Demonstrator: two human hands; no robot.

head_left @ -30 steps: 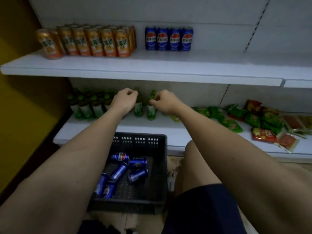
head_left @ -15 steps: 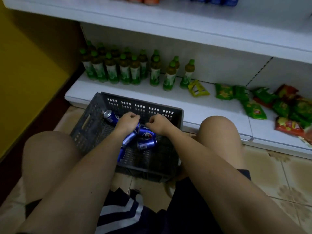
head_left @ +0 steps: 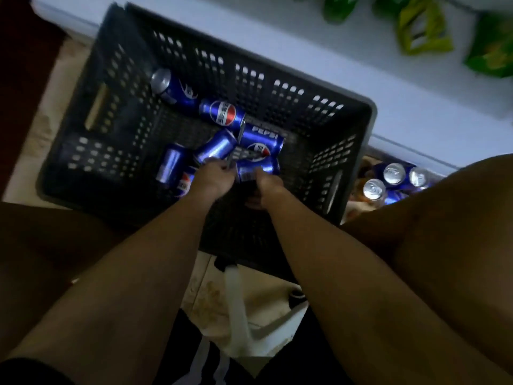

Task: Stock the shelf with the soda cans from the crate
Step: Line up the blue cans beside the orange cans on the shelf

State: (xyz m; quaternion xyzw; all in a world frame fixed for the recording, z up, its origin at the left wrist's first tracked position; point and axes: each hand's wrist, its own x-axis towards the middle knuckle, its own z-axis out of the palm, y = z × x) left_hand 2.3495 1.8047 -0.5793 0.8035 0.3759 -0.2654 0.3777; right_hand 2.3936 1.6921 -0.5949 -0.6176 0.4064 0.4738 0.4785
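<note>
Inside crate (head_left: pixel 277 87) — loose soda cans (head_left: pixel 222 113), both hands.

**Tiled floor, low shelf, and what sits on them**

We see a pale tiled floor (head_left: pixel 213 295) carrying a dark perforated crate (head_left: pixel 277 87), which stands just against the front edge of the white bottom shelf (head_left: pixel 416 87) at the far side. To the right of the crate, on the floor, a cluster of blue cans (head_left: pixel 394 179) stands upright, silver tops showing, partly hidden by a knee. On the far shelf lie a yellow-green snack bag (head_left: pixel 422 31) and, further right, a green snack bag (head_left: pixel 491 54), both blurred. Green shapes at the far edge are too blurred for us to identify.
</note>
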